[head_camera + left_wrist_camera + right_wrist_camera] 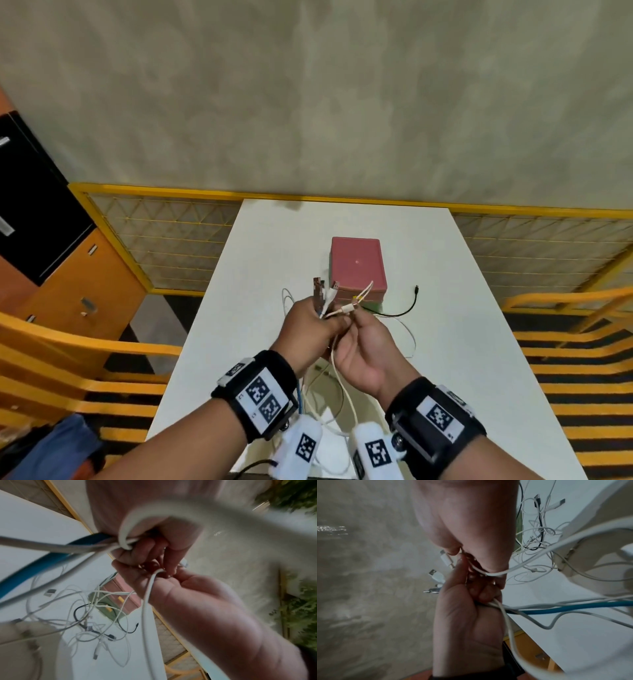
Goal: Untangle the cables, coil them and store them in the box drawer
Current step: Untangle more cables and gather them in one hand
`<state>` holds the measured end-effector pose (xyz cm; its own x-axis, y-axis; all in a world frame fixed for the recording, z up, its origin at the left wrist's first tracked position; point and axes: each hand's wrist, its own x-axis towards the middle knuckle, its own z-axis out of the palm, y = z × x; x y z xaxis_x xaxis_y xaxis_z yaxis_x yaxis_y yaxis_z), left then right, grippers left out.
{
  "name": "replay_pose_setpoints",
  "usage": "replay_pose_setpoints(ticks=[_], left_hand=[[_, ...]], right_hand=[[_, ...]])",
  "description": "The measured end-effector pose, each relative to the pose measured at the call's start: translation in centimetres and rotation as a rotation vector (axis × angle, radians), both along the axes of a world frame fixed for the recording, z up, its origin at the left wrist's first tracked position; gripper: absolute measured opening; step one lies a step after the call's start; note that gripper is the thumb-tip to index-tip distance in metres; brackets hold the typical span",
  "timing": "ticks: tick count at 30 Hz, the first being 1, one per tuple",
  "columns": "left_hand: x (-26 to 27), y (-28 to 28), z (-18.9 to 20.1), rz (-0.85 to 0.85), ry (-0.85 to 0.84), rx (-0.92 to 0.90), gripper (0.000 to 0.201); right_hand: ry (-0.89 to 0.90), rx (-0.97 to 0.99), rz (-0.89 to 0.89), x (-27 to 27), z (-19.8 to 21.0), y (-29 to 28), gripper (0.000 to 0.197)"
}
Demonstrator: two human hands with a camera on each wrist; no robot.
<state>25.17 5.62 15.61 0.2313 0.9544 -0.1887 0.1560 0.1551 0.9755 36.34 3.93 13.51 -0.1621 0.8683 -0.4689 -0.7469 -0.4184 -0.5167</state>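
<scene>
left hand [310, 330] closed in a fist round a bunch of cable ends [325, 296], plugs standing up out of the fist above the white table [462, 308]. right hand [363, 349] just beside it, thumb and fingers pinching one pale cable [342, 311] near its plug. the step in hand looks like freeing that single cable from the bunch: best done by keeping the fist firm, drawing the pale cable out slowly along its own length, and following it back through each crossing rather than tugging, since a pull could tighten the knot below. the cables are mostly thin and white, with one blue cable [573, 607] and one black cable [404, 308]; they hang from the hands into a loose tangle [96, 622] on the table. the pink box [358, 265] stands on the table just beyond the hands; whether its drawer is open cannot be told.
</scene>
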Motion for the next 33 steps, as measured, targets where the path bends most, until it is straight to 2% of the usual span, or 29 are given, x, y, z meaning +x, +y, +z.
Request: replay_pose_setpoints(ticks=[2, 4, 7, 10, 13, 15, 19, 20, 22, 25, 27, 30, 33], left_hand=[[-0.2, -0.4, -0.5, -0.044, -0.012, -0.016, 0.017], [-0.9, -1.2, -0.7, -0.134, 0.010, -0.041, 0.020], [-3.4, -2.8, -1.8, -0.335, 0.184, -0.156, 0.022], [-6.9, -3.8, -3.2, -0.496, 0.353, -0.298, 0.020], [-9.8, -4.0, -3.4, -0.603, 0.502, -0.408, 0.024], [-10.8, -3.8, -2.9, -0.563, 0.459, -0.392, 0.027], [-8.7, -1.9, -1.1, -0.110, -0.043, -0.318, 0.030], [-7.5, -1.3, -0.5, -0.032, -0.106, -0.280, 0.035], [-4.8, -0.5, 0.4, 0.032, -0.123, -0.181, 0.036], [-1.6, -0.5, 0.3, 0.027, -0.142, -0.144, 0.018], [-0.9, -0.7, 0.0, 0.023, -0.153, -0.159, 0.017], [-1.4, -0.9, -0.4, -0.021, -0.120, -0.194, 0.024], [-3.6, -2.0, -0.8, -0.261, 0.059, -0.256, 0.024]], right_hand=[[-0.012, -0.024, 0.003, 0.1, -0.1, 0.0, 0.046], [-0.032, -0.071, 0.020, 0.3, -0.4, 0.3, 0.036], [-0.103, -0.105, 0.021, 1.7, -0.6, 1.4, 0.023], [-0.095, -0.115, -0.004, 3.3, -0.7, 2.5, 0.029], [-0.083, -0.117, -0.039, 3.9, -0.7, 2.7, 0.026], [-0.061, -0.111, -0.060, 3.9, -0.9, 2.6, 0.025], [-0.081, -0.066, 0.010, 2.6, -1.1, 1.7, 0.023], [-0.088, -0.053, 0.038, 2.0, -1.1, 1.4, 0.021], [-0.077, -0.029, 0.084, 0.9, -1.0, 1.0, 0.016], [0.030, 0.008, 0.102, -0.6, -0.5, 0.6, 0.032], [0.057, -0.002, 0.092, -0.7, -0.3, 0.6, 0.040], [0.032, -0.039, 0.095, -0.1, -0.2, 1.0, 0.035], [-0.001, -0.065, 0.047, 1.3, 0.0, 2.0, 0.026]])
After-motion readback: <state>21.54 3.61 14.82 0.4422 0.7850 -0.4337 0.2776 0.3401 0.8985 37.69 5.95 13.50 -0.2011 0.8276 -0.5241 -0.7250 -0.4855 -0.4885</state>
